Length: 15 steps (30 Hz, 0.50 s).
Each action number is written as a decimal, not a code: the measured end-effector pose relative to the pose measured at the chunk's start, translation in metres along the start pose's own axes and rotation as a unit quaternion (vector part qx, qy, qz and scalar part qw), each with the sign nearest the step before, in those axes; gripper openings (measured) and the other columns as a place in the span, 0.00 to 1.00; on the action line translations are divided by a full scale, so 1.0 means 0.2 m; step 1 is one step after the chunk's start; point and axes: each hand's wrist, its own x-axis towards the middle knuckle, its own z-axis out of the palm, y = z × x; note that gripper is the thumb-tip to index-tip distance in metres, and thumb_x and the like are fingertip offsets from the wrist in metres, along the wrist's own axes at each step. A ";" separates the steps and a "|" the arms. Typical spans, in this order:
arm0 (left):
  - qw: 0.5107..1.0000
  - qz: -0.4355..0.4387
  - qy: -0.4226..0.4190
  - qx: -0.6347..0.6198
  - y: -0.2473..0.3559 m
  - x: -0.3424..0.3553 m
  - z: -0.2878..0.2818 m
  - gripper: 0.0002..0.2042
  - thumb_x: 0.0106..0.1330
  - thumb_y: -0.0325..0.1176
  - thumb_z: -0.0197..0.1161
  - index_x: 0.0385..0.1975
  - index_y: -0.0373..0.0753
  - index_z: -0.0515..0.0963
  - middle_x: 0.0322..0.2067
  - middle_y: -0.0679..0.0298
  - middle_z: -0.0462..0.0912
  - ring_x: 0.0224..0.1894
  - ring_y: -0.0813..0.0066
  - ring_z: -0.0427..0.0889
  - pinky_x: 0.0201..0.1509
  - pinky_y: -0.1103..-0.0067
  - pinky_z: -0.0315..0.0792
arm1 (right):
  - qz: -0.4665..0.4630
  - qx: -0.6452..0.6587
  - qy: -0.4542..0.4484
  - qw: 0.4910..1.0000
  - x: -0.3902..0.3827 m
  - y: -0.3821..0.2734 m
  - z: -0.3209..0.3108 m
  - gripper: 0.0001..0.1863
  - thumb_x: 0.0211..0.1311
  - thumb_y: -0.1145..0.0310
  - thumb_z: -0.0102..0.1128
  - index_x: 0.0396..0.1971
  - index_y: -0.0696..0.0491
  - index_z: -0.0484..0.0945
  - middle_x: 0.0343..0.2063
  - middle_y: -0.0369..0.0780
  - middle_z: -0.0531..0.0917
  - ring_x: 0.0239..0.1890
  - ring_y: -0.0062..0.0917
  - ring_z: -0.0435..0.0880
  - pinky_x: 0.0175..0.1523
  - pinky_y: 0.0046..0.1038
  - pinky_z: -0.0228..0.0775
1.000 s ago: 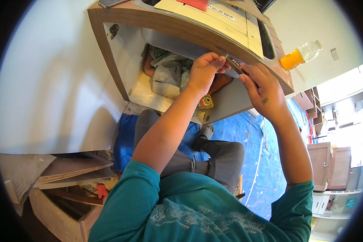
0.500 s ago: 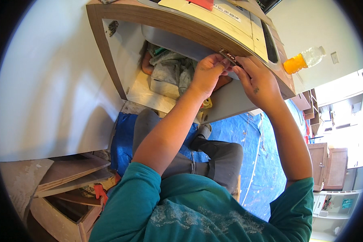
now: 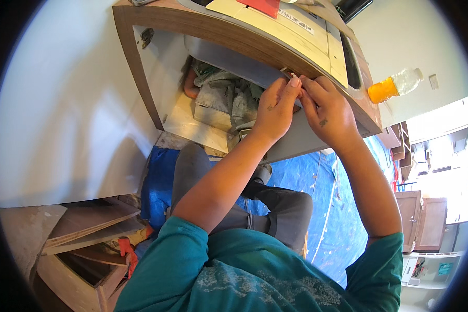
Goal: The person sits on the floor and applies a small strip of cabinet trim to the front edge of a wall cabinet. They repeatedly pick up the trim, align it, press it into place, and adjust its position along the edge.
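My left hand point(image 3: 276, 109) and my right hand point(image 3: 328, 112) meet at the front rail of a wood-edged cabinet point(image 3: 213, 28), below its countertop. Between their fingertips they pinch a small, flat, dark piece with pale marks point(image 3: 289, 72). Most of it is covered by my fingers, so its kind cannot be made out. My left thumb lies along the near side of the piece, and my right fingers curl over its other end. Both hands are closed and touch each other.
Inside the cabinet lie grey crumpled cloths point(image 3: 213, 96) beneath a grey basin point(image 3: 234, 60). On top are a yellow board point(image 3: 301, 39) and a bottle of orange drink point(image 3: 385, 91). Blue sheeting point(image 3: 291, 179) covers the floor. Wooden boards point(image 3: 93, 223) are stacked at lower left.
Both hands have drawn closer together, and my left hand has turned so its thumb now points up. Less of the dark piece shows than before.
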 end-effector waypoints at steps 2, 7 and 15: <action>0.999 -0.013 0.022 0.047 0.02 0.02 0.02 0.18 0.77 0.43 0.56 0.31 0.33 0.79 0.28 0.60 0.82 0.33 0.74 0.79 0.39 0.75 0.72 | 0.009 0.003 -0.013 1.000 0.00 -0.01 0.00 0.15 0.68 0.63 0.61 0.51 0.50 0.80 0.39 0.44 0.80 0.35 0.47 0.85 0.39 0.43 0.80; 0.973 0.042 0.076 0.212 0.04 0.05 0.04 0.21 0.76 0.41 0.53 0.27 0.28 0.78 0.28 0.41 0.82 0.35 0.44 0.81 0.43 0.58 0.73 | 0.002 -0.011 -0.006 1.000 0.00 -0.02 0.03 0.14 0.68 0.64 0.61 0.50 0.50 0.79 0.38 0.44 0.79 0.33 0.47 0.85 0.38 0.44 0.80; 0.952 0.082 0.087 0.283 0.06 0.07 0.05 0.20 0.74 0.39 0.52 0.28 0.26 0.78 0.30 0.38 0.83 0.37 0.37 0.81 0.42 0.56 0.72 | -0.004 -0.020 -0.016 1.000 0.01 -0.01 0.02 0.13 0.68 0.65 0.60 0.50 0.49 0.78 0.37 0.45 0.78 0.33 0.48 0.84 0.38 0.46 0.79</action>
